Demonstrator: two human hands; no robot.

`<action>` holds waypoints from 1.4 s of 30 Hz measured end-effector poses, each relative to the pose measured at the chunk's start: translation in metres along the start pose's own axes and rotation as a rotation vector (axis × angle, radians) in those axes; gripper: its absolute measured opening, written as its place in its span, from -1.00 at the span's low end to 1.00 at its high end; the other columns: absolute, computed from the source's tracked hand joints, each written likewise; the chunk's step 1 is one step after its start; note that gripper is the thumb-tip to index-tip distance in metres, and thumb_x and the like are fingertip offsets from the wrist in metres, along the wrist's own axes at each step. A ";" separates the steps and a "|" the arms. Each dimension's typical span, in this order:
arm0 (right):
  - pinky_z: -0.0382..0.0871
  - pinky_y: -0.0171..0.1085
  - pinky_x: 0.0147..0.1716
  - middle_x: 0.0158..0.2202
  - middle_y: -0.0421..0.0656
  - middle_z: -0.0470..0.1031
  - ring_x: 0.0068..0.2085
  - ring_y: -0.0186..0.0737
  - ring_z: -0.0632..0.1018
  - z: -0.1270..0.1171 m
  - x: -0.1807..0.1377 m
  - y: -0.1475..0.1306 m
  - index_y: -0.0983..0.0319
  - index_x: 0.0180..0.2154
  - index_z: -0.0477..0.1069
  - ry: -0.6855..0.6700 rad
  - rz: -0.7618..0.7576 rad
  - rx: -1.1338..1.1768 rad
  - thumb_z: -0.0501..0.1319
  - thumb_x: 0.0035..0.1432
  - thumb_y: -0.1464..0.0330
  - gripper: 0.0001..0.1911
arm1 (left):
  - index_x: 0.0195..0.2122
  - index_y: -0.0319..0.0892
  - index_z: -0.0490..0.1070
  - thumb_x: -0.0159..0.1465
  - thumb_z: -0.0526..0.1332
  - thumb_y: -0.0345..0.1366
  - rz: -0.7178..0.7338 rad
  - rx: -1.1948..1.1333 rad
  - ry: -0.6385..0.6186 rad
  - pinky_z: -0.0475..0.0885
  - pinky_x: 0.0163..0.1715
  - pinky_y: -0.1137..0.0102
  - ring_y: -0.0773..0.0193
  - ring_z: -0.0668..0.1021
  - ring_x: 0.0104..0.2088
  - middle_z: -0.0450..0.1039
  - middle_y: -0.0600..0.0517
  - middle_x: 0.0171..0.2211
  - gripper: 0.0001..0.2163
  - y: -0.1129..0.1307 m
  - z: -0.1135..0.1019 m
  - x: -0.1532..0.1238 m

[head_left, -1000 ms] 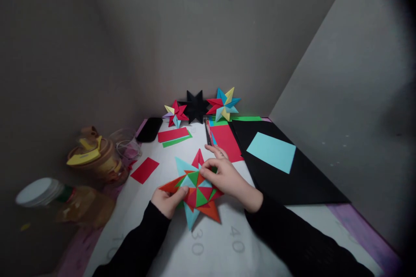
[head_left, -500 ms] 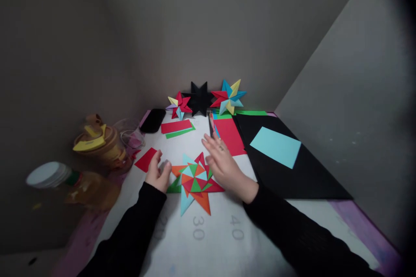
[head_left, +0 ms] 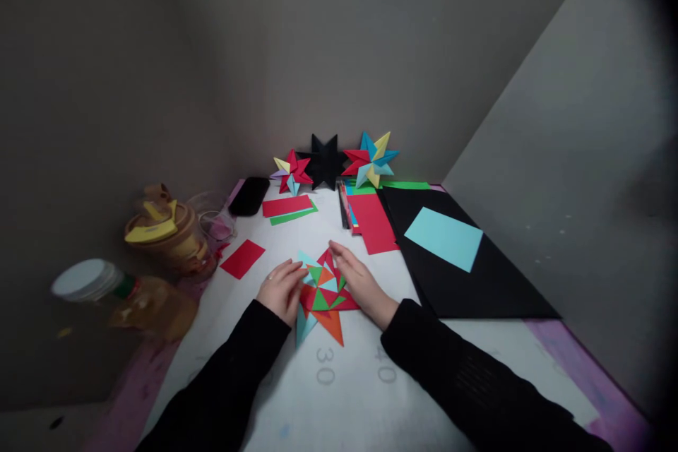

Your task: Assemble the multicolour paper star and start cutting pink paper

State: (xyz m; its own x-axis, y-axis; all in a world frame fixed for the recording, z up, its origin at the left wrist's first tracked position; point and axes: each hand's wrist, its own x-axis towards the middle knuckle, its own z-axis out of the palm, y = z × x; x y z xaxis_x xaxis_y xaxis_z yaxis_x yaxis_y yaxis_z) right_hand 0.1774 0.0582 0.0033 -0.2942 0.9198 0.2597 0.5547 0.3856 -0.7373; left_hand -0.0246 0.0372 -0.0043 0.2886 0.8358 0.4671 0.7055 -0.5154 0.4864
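Note:
A many-pointed paper star [head_left: 324,289] in red, orange, green and light blue lies flat on the white sheet in front of me. My left hand [head_left: 280,292] covers its left points, fingers bent and closed on that side. Along the right edge is my right hand [head_left: 364,284], its fingers held together against the star and the fingertips by the upper red point. Neither thumb shows clearly. Light blue and orange points stick out below, towards me.
A red paper piece [head_left: 243,258] lies left, with red strips [head_left: 287,205] beyond. Finished stars [head_left: 371,159] lean on the back wall. A light blue sheet [head_left: 445,239] rests on a black folder [head_left: 492,296]. At left are a jar [head_left: 153,307], a brown cup [head_left: 180,240] and a phone [head_left: 250,196].
Both hands have moved in to the star. The left hand went right and over its left points, uncovering the red paper piece; the right hand came down against its right edge.

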 end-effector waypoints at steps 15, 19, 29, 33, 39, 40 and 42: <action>0.24 -0.05 0.04 -0.09 -0.06 0.50 0.02 -0.04 0.41 0.000 0.013 0.007 0.17 -0.46 0.57 0.052 0.179 -0.019 0.24 -0.01 0.40 -0.89 | 0.27 -0.25 0.11 0.17 0.22 -0.13 -0.098 0.284 -0.522 0.20 0.11 -0.08 -0.18 0.08 0.28 0.05 -0.27 0.28 -0.34 -0.003 0.034 -0.013; 0.16 -0.04 0.11 0.04 0.00 0.44 0.16 0.01 0.32 0.002 0.017 0.008 0.20 -0.48 0.56 0.049 0.265 0.003 0.25 -0.04 0.38 -0.90 | 0.27 -0.26 0.10 0.15 0.25 -0.11 -0.111 0.320 -0.537 0.20 0.12 -0.06 -0.19 0.09 0.28 0.04 -0.26 0.28 -0.30 0.002 0.033 -0.011; 0.12 -0.05 0.13 0.06 0.05 0.41 0.22 0.03 0.22 0.000 0.020 0.001 0.22 -0.55 0.51 0.026 0.331 0.002 0.30 -0.10 0.34 -0.92 | 0.29 -0.24 0.05 0.19 0.21 -0.15 -0.112 0.375 -0.593 0.19 0.14 -0.02 -0.15 0.08 0.29 -0.02 -0.19 0.30 -0.33 0.011 0.024 -0.006; 0.10 -0.05 0.14 0.07 0.01 0.40 0.23 0.03 0.22 0.003 0.019 0.000 0.20 -0.49 0.55 0.034 0.343 -0.005 0.35 -0.16 0.33 -0.91 | 0.30 -0.27 0.03 0.18 0.22 -0.17 -0.129 0.368 -0.605 0.20 0.14 -0.03 -0.15 0.08 0.29 -0.02 -0.20 0.30 -0.31 0.014 0.023 -0.004; 0.06 -0.06 0.16 0.16 -0.04 0.32 0.23 0.03 0.19 0.014 0.019 -0.002 0.18 -0.45 0.57 0.081 0.413 -0.064 0.31 -0.14 0.34 -0.89 | 0.28 -0.32 0.05 0.18 0.24 -0.14 -0.137 0.390 -0.609 0.20 0.15 0.00 -0.12 0.10 0.28 -0.01 -0.19 0.30 -0.30 0.016 0.024 -0.003; 0.06 -0.05 0.16 0.16 -0.05 0.33 0.23 0.03 0.19 0.015 0.020 -0.002 0.18 -0.46 0.56 0.083 0.418 -0.078 0.30 -0.13 0.35 -0.91 | 0.28 -0.33 0.05 0.17 0.24 -0.14 -0.138 0.389 -0.612 0.20 0.15 0.00 -0.12 0.09 0.28 -0.01 -0.19 0.30 -0.29 0.016 0.024 -0.003; 0.06 -0.03 0.15 0.16 -0.08 0.33 0.24 0.04 0.19 0.017 0.021 -0.002 0.16 -0.48 0.55 0.082 0.423 -0.106 0.28 -0.11 0.34 -0.93 | 0.28 -0.34 0.06 0.17 0.25 -0.13 -0.136 0.388 -0.611 0.21 0.15 0.00 -0.11 0.09 0.29 -0.01 -0.19 0.29 -0.29 0.015 0.023 -0.003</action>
State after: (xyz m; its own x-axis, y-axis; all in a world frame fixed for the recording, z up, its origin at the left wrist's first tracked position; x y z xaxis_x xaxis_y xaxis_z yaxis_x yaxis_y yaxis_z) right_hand 0.1572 0.0753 -0.0001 0.0359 0.9994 0.0006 0.6910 -0.0244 -0.7225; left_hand 0.0006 0.0312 -0.0153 0.4110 0.9024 -0.1290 0.9066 -0.3899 0.1611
